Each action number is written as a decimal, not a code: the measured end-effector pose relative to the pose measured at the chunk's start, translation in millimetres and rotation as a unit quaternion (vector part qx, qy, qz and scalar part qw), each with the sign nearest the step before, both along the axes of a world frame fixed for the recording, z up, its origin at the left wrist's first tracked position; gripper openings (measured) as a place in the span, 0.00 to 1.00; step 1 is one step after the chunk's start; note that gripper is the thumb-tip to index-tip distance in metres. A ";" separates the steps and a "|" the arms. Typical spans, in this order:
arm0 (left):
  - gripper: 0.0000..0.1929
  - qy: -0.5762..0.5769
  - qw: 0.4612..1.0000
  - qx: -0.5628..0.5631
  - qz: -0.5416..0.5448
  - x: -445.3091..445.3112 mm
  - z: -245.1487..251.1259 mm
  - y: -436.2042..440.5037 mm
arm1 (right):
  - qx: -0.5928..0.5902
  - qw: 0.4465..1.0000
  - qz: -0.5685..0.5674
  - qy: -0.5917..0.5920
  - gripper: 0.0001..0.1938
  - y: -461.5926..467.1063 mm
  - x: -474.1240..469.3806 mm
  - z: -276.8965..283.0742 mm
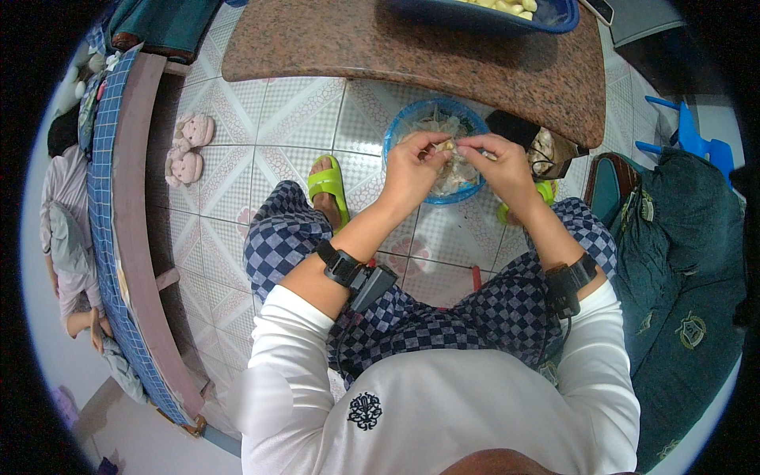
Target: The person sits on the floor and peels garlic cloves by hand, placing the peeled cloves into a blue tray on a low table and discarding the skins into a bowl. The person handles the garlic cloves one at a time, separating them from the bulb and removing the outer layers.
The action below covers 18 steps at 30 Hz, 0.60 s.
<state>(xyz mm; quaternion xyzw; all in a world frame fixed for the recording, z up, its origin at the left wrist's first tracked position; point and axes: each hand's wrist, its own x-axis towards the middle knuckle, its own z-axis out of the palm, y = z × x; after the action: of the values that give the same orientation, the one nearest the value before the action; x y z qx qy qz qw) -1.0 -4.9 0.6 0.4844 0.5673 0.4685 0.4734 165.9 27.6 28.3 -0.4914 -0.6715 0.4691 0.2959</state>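
Observation:
My left hand [418, 160] and my right hand [496, 160] meet over a round blue basin [389, 141] on the floor. Between the fingertips of my left hand is a small pale garlic clove [445, 145]. The right fingertips pinch at its side, perhaps on a bit of skin; too small to tell. Inside the basin lie a clear plastic liner [439, 123] and papery scraps. Above, on the stone-topped table, a dark blue tray [552, 25] holds peeled garlic cloves [507, 6].
The speckled stone tabletop [332, 41] juts over the basin's far side. Right of the basin stands an open box [555, 169] with pale contents. A phone [599, 9] lies at the table's corner. Pink slippers [189, 148] are on the left floor; a person [68, 202] lies on the bed.

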 end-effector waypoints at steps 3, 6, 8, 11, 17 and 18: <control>0.11 0.056 0.998 0.030 -0.011 -1.3 3.3 -0.2 | -0.014 1.000 0.007 0.013 0.07 -1.0 -0.1 5.2; 0.10 0.123 0.989 0.076 -0.023 -2.4 8.2 0.2 | -0.020 1.000 0.006 0.007 0.07 -1.3 0.4 7.6; 0.10 0.176 0.976 0.122 -0.026 -2.8 11.8 0.9 | 0.002 1.000 0.002 0.000 0.07 -1.6 -0.1 6.0; 0.10 0.173 0.979 0.095 -0.047 -1.3 16.3 -1.3 | 0.058 0.998 -0.006 -0.033 0.07 -2.5 -0.4 0.8; 0.09 -0.026 0.998 -0.050 -0.025 2.0 13.0 -2.3 | 0.063 0.997 -0.025 -0.042 0.08 -1.1 0.0 -4.9; 0.10 -0.030 0.998 -0.050 -0.022 1.2 11.4 -1.1 | 0.077 0.996 -0.024 -0.031 0.08 -0.5 0.0 -4.4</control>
<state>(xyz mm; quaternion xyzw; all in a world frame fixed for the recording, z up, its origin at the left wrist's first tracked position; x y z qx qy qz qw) 0.2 -6.0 12.0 0.4581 0.5646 0.4432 0.5243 165.8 27.1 23.9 -0.4976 -0.7025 0.3932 0.3230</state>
